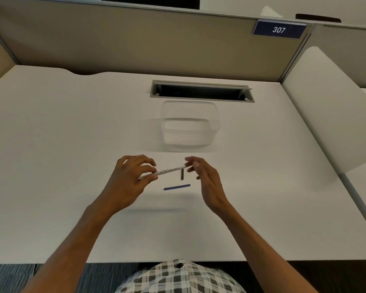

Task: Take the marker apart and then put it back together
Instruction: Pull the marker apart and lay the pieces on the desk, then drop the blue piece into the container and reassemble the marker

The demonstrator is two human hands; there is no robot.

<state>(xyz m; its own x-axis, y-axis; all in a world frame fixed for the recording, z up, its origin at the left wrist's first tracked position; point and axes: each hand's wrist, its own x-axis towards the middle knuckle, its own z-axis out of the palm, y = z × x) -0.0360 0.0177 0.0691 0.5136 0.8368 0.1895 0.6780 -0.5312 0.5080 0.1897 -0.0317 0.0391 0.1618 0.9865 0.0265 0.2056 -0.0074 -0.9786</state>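
Pinched in the left hand [129, 176] above the worktop's [51, 144] near edge, the marker barrel [167, 171] is touched by the relaxed right hand [205, 180].

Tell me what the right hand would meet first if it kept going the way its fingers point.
Probably the right end of the white marker barrel, which the right hand nearly touches; depth is unclear.

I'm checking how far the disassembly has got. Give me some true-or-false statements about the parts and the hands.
1. The left hand holds the white marker barrel. True.
2. The blue stick lies inside the clear container. False: it lies on the desk, nearer the person.
3. A small dark piece lies on the desk between the hands. True.
4. The right hand grips the blue stick. False: its fingers are at the barrel's end.
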